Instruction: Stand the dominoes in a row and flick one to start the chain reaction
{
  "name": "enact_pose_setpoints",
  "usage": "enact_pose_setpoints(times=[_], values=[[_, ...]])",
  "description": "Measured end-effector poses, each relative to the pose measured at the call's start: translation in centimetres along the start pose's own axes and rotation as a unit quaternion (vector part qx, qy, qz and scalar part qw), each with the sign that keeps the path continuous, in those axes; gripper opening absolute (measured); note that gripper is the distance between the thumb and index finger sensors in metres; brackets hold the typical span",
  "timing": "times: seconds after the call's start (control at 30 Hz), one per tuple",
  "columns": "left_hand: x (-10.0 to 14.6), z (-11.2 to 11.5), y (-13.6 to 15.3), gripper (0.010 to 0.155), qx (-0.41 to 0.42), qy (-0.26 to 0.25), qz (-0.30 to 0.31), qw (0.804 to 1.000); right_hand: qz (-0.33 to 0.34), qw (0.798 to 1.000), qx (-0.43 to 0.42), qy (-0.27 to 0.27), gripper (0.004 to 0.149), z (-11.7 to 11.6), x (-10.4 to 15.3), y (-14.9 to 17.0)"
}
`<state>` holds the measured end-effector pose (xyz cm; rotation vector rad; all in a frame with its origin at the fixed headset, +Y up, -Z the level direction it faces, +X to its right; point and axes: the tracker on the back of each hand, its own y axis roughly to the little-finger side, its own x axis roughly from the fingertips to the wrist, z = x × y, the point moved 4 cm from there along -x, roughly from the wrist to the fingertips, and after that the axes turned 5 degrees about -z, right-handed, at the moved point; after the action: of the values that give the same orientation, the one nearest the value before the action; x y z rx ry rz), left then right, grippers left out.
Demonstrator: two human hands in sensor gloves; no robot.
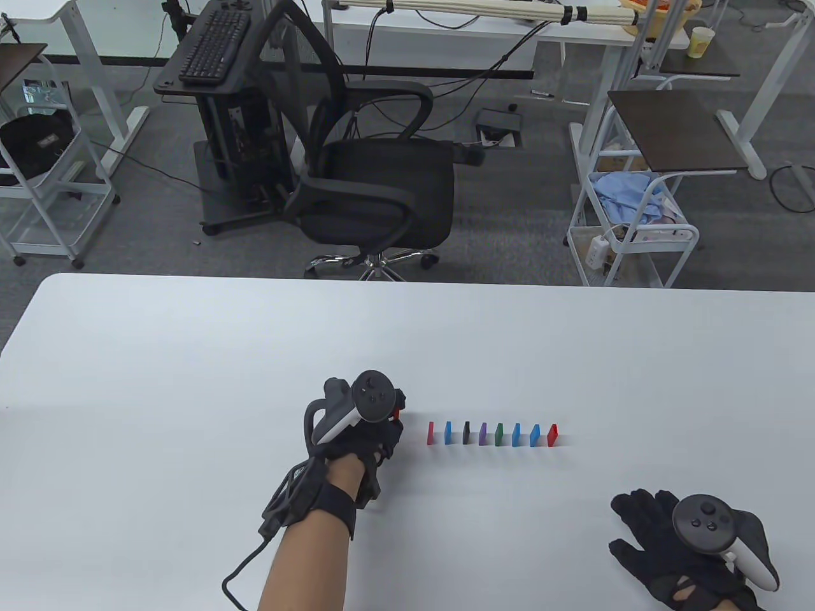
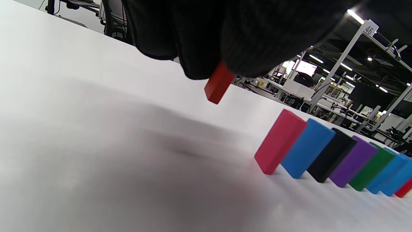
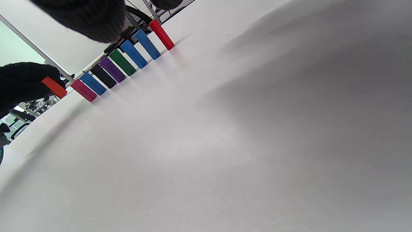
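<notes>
Standing upright on the white table (image 1: pixel 191 382), eight dominoes form a row (image 1: pixel 491 434) running left-right in the table view, each block's long axis vertical, broad faces toward its neighbours: pink, blue, black, purple, green, blue, blue, red. Left hand (image 1: pixel 356 433) sits just beside the pink end of the row, fingers curled, a sliver of red showing at the fingertips. Right hand (image 1: pixel 675 547) lies flat on the table, well apart from the row on the near side past its red end, fingers spread and relaxed, holding nothing. Left wrist view: black knit glove fingers (image 2: pixel 199 48) pinch a red domino (image 2: pixel 219 83), smooth matte rectangular block, tilted, lower end clear of the table and short of the pink domino (image 2: pixel 279 141); row recedes from the pink one, blocks evenly gapped, none touching. Right wrist view, camera tilted: row seen diagonally, red end domino (image 3: pixel 162 34) nearest the right fingertip (image 3: pixel 90 19), held red block at the far end in the left glove, apart from the pink one. Table surface smooth, plain, matte.
</notes>
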<state>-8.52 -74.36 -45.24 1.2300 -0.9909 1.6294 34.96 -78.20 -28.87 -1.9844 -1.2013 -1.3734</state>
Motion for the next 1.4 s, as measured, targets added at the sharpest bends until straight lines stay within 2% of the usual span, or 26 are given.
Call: enact_pose_setpoints(times=[0.3, 0.9, 1.4], values=[[-0.7, 1.9, -0.4, 0.056, 0.002, 0.014, 0.006, 1.0, -0.002, 1.0, -0.001, 0.0, 0.068, 0.1, 0.0, 0.1], [-1.0, 3.8, -0.9, 0.057, 0.004, 0.028, 0.015, 0.999, -0.004, 1.0, -0.002, -0.001, 0.068, 0.1, 0.0, 0.1], [-1.1, 4.1, -1.1, 0.058, 0.004, 0.032, 0.004, 0.999, -0.004, 1.0, -0.003, -0.002, 0.068, 0.1, 0.0, 0.1]])
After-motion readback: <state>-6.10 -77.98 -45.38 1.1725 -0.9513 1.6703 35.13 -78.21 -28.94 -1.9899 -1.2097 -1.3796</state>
